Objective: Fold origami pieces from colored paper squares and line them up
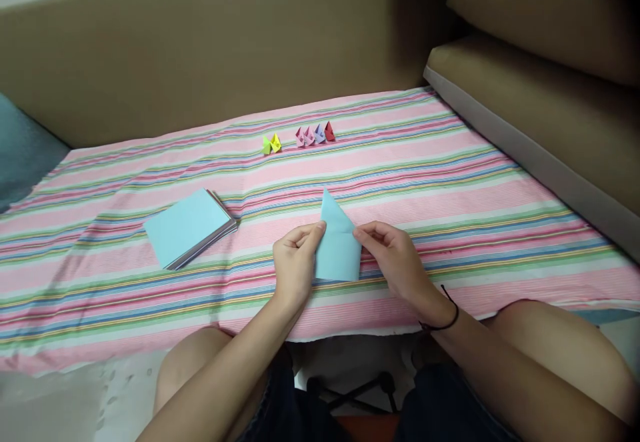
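Observation:
A light blue sheet of paper (338, 254) is held up between my two hands, its top folded to a slanting point. My left hand (297, 255) pinches its left edge between thumb and fingers. On the opposite edge, my right hand (389, 250) pinches the paper near the base of the point, and a thin dark band circles that wrist. To the left lies a stack of paper (189, 226) with a light blue sheet on top. Small folded paper pieces stand farther back: a yellow pair (275, 143) and a row in pink (309, 137), purple and red (329, 131).
A striped cloth (260, 242) covers the surface under everything. Behind it rises a brown padded backrest (225, 49). Thick brown cushions (540, 102) are stacked at the right, and a teal cushion (25, 149) sits at the far left. My knees are at the front edge.

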A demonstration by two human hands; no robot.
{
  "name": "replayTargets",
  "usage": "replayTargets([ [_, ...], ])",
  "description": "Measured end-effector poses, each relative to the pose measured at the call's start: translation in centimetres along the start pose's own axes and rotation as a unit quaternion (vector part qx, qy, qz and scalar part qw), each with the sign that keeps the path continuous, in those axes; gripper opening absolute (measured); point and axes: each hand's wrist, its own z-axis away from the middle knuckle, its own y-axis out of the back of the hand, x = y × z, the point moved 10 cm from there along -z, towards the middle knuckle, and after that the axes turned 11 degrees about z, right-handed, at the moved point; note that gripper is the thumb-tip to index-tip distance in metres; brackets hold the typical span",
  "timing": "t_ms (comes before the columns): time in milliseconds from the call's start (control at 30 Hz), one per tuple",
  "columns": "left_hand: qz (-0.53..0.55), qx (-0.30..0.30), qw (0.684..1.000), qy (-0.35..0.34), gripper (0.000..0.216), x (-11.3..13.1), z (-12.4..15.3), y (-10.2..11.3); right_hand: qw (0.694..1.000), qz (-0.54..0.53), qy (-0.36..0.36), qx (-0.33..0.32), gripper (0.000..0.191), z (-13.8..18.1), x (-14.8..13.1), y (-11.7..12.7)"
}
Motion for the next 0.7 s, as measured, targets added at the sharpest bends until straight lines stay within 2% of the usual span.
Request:
replayTargets([
  [200, -0.019, -0.079, 0.995, 0.066, 0.026, -0.6, -0.6, -0.9, 0.999, 0.038, 0.015, -0.018, 0.020, -0.2, -0.9, 1.2],
  [267, -0.033, -0.090, 0.994, 0.060, 0.029, 0.4, -0.9, -0.7, 0.998, 0.056, 0.016, -0.033, 0.020, -0.2, -1.2, 1.3],
  [300, -0.052, -0.086, 0.994, 0.032, 0.031, 1.5, -1.2, -0.4, 0.997, 0.064, 0.014, -0.045, 0.020, -0.2, -1.3, 1.3],
  [367, -0.142, -0.081, 0.982, -0.099, 0.033, 5.4, -1.2, -0.3, 0.993, 0.083, 0.009, -0.081, 0.019, -0.1, -1.5, 0.9],
  [400, -0.201, -0.105, 0.961, -0.156, 0.034, 6.9, -0.9, -1.0, 0.989, 0.099, 0.008, -0.106, 0.018, 0.1, -1.6, 0.4],
  [433, -0.263, -0.164, 0.933, -0.185, 0.030, 7.5, -0.3, -2.3, 0.984, 0.116, 0.008, -0.134, 0.017, 0.3, -1.6, -0.1],
  [500, -0.347, -0.287, 0.874, -0.184, 0.020, 6.9, 1.1, -4.5, 0.970, 0.151, 0.013, -0.193, 0.016, 0.8, -1.7, -1.3],
  [567, -0.381, -0.361, 0.840, -0.140, 0.018, 5.2, 2.2, -5.3, 0.955, 0.176, 0.024, -0.237, 0.016, 1.3, -1.5, -2.4],
  [700, -0.383, -0.407, 0.827, -0.063, 0.015, 2.3, 3.2, -5.2, 0.933, 0.213, 0.041, -0.288, 0.017, 2.0, -0.9, -3.8],
])
